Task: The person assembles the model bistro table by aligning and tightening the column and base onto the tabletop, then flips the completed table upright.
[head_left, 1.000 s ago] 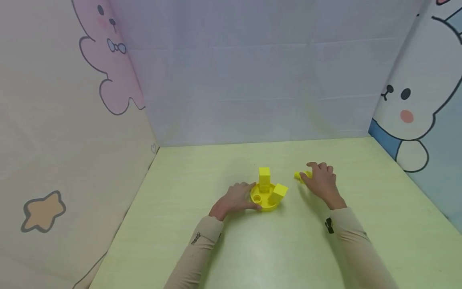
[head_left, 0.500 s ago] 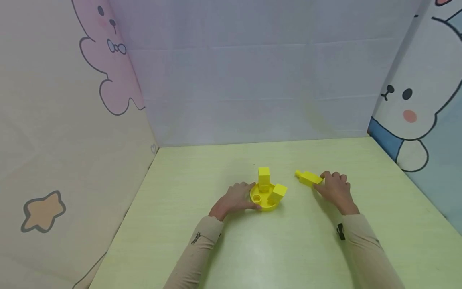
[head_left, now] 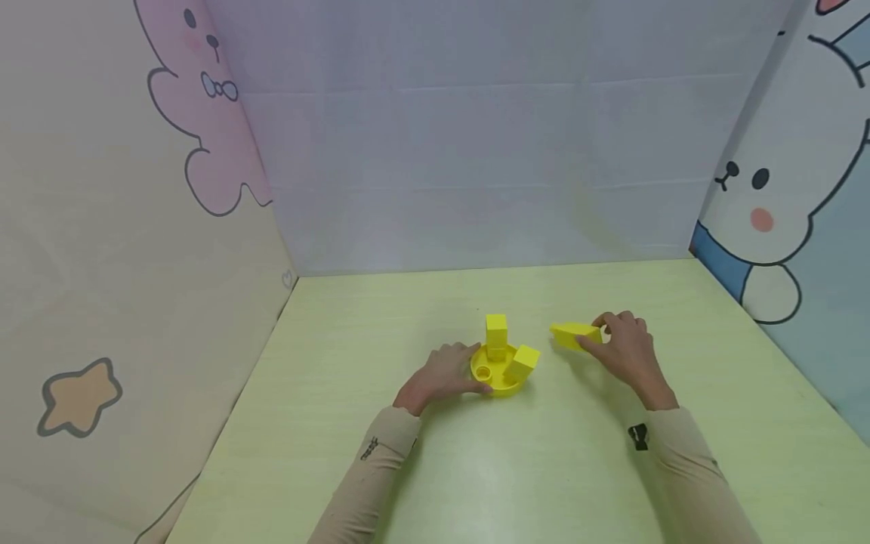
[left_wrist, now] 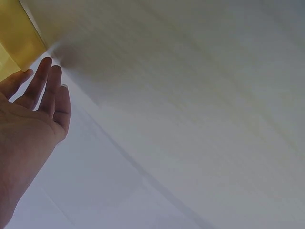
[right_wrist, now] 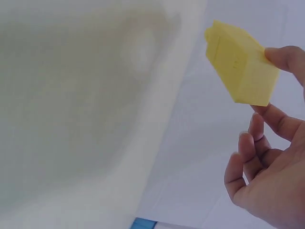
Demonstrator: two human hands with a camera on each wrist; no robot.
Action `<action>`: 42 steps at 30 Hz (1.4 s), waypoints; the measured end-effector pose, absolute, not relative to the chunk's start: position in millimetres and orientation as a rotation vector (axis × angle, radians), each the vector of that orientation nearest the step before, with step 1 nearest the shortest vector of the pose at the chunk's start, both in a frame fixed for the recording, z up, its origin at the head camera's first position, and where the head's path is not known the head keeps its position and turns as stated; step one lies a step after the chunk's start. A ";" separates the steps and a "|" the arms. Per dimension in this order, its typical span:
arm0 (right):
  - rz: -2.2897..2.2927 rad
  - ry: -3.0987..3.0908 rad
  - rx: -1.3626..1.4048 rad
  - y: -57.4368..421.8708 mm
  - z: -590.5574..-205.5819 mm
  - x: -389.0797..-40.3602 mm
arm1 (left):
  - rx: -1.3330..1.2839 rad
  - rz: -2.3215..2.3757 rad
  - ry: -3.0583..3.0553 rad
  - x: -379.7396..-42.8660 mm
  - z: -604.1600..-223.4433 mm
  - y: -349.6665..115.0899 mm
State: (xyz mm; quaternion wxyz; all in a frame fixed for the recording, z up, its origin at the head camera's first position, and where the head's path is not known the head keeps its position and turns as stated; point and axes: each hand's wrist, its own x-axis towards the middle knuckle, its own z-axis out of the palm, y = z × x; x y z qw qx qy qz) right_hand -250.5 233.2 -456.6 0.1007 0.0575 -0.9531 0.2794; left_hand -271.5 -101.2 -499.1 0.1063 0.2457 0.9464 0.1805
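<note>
A round yellow base (head_left: 501, 389) with a raised rim sits on the table. On it stand an upright yellow block (head_left: 497, 331) at the back and a tilted yellow block (head_left: 524, 361) at the right; a small ring-shaped socket (head_left: 483, 373) shows at the front left. My left hand (head_left: 445, 374) grips the base's left rim between thumb and index finger. To the right, my right hand (head_left: 625, 351) pinches a yellow block with a narrow knob at one end (head_left: 573, 335) between thumb and index finger. In the right wrist view its wide end (right_wrist: 257, 81) is at the fingertips, other fingers loosely curled.
The pale yellow-green table (head_left: 435, 468) meets a plain light curtain (head_left: 476, 166) at the back. Cartoon-printed cloth walls stand at the left (head_left: 102, 264) and right (head_left: 836, 302).
My right hand first uncovered the knobbed block while moving right and toward me, then turned it, with the knob end still pointing left. My left hand and the base stay in place.
</note>
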 end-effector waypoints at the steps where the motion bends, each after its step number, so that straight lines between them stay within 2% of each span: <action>1: 0.854 -2.782 0.202 229.6 -451.5 -249.6 | 0.723 0.533 2.787 -271.5 -499.0 -101.2; 9: 0.966 -2.575 0.498 188.9 -407.8 -242.0 | 0.717 0.538 2.785 -271.9 -499.1 -102.1; 15: 0.935 -2.588 0.719 154.4 -391.3 -237.8 | 0.731 0.575 2.784 -272.8 -501.9 -103.6; 26: 0.630 -2.808 0.890 115.2 -398.1 -239.4 | 0.725 0.589 2.768 -272.6 -502.8 -104.5; 42: 0.431 -2.922 0.880 93.5 -403.4 -245.4 | 0.823 0.593 2.784 -272.2 -498.9 -105.0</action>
